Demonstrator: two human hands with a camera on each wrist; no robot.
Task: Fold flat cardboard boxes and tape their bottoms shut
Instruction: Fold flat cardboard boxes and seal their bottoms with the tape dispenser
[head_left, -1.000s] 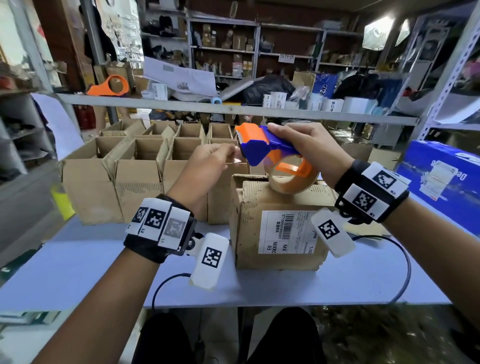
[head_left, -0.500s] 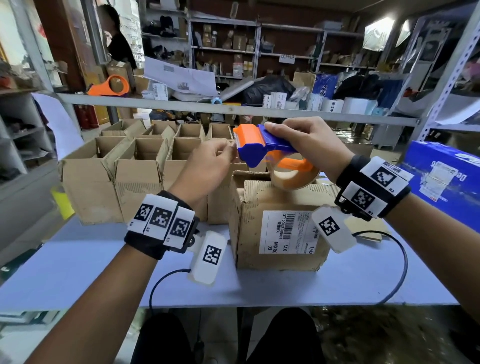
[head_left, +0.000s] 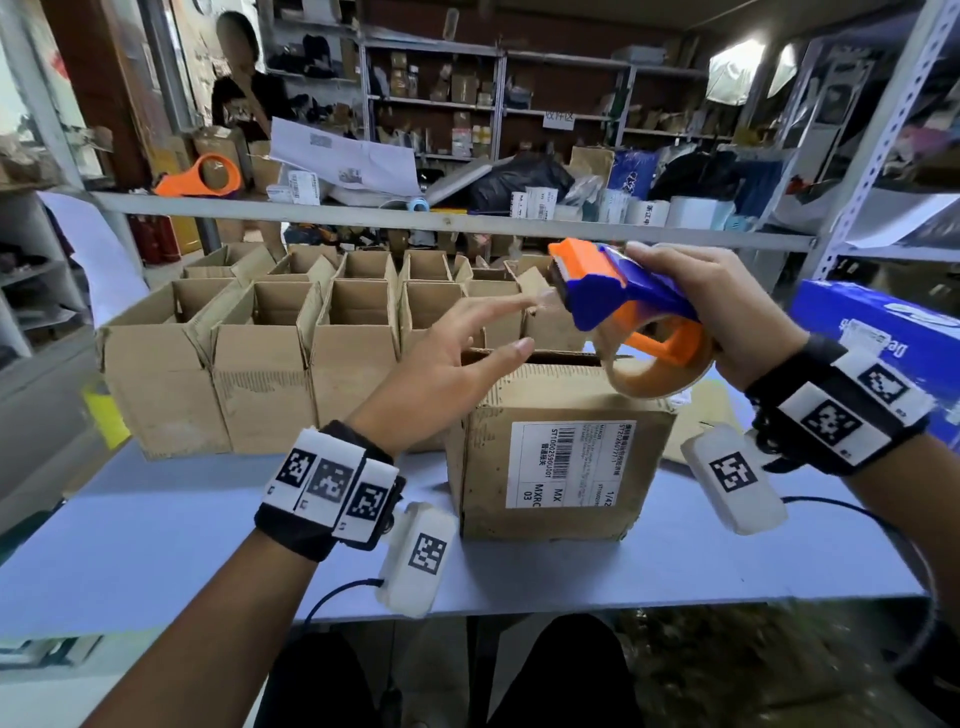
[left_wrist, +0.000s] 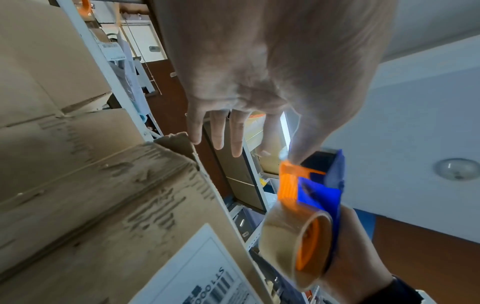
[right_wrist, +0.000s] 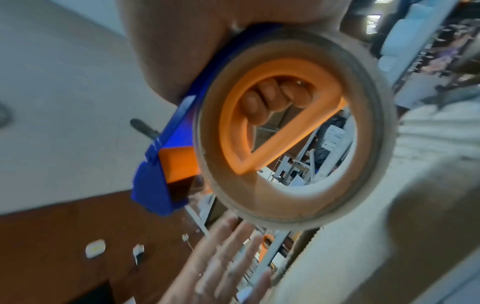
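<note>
A cardboard box (head_left: 561, 447) with a white shipping label stands on the blue table (head_left: 156, 545) in front of me, also seen as the cardboard box (left_wrist: 103, 205) from the left wrist. My right hand (head_left: 727, 312) grips an orange and blue tape dispenser (head_left: 623, 306) with a roll of clear tape (head_left: 654, 374), held above the box's top right. The dispenser (right_wrist: 285, 127) fills the right wrist view, fingers curled through its handle. My left hand (head_left: 452, 358) is spread above the box's left top edge, fingers straight, index tip near the dispenser's head. In the left wrist view the thumb (left_wrist: 301, 148) touches the dispenser (left_wrist: 309, 193).
Several open folded boxes (head_left: 291, 353) stand in rows at the back left of the table. A blue carton (head_left: 883, 353) lies at the right. A metal shelf rail (head_left: 452, 223) crosses above, holding another orange dispenser (head_left: 202, 176). A person (head_left: 249, 98) stands behind the shelf.
My left hand has let go of its pinch at the dispenser's head and spread its fingers open. The dispenser has shifted to the right. A person has come into view behind the shelf.
</note>
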